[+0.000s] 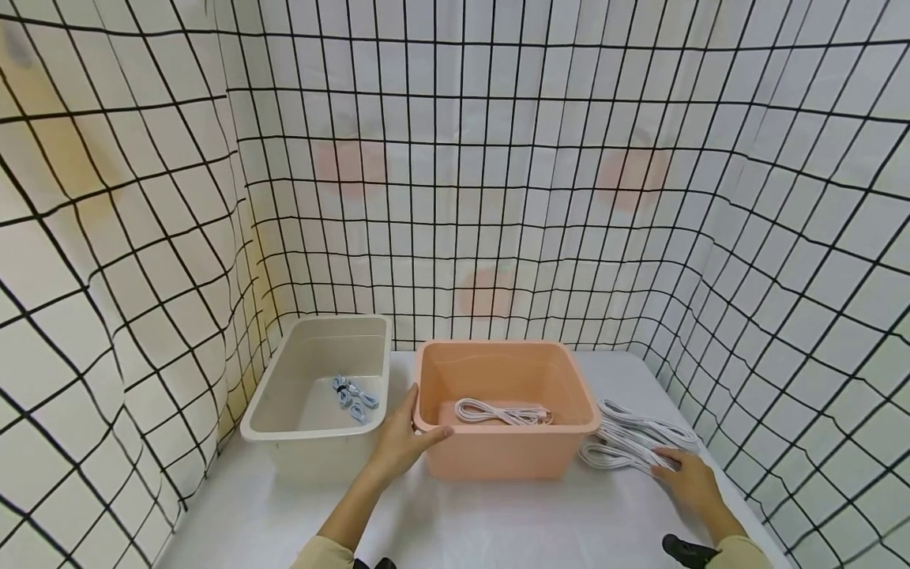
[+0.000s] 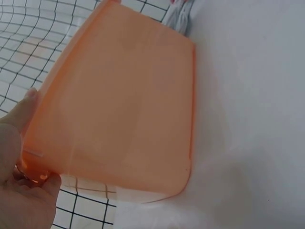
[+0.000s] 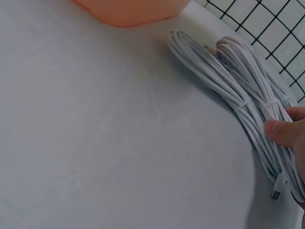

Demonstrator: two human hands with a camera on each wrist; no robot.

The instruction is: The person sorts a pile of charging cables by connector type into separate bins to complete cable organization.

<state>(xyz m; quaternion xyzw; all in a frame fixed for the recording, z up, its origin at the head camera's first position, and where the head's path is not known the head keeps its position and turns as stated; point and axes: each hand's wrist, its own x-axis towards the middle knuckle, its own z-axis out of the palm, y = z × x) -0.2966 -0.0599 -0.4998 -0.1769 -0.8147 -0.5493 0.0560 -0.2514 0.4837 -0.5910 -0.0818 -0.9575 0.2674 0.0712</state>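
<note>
My left hand [image 1: 398,446] grips the left front corner of an orange plastic bin [image 1: 498,454], its thumb over the front rim. In the left wrist view, the left hand [image 2: 21,191] wraps the corner of the bin [image 2: 119,105]. Inside the bin lies a coiled white cable [image 1: 490,412]. To the bin's right, several bundled white cables [image 1: 629,438] lie on the table. My right hand [image 1: 691,484] holds the near end of these bundles. In the right wrist view, the thumb pinches one white cable bundle [image 3: 243,90]; a connector end [image 3: 276,194] shows below.
A beige bin [image 1: 320,454] stands left of the orange one, with a blue-and-white cable bundle [image 1: 355,397] tied in black inside. Black wire mesh [image 1: 469,190] encloses the white table [image 1: 498,529] at the back and both sides.
</note>
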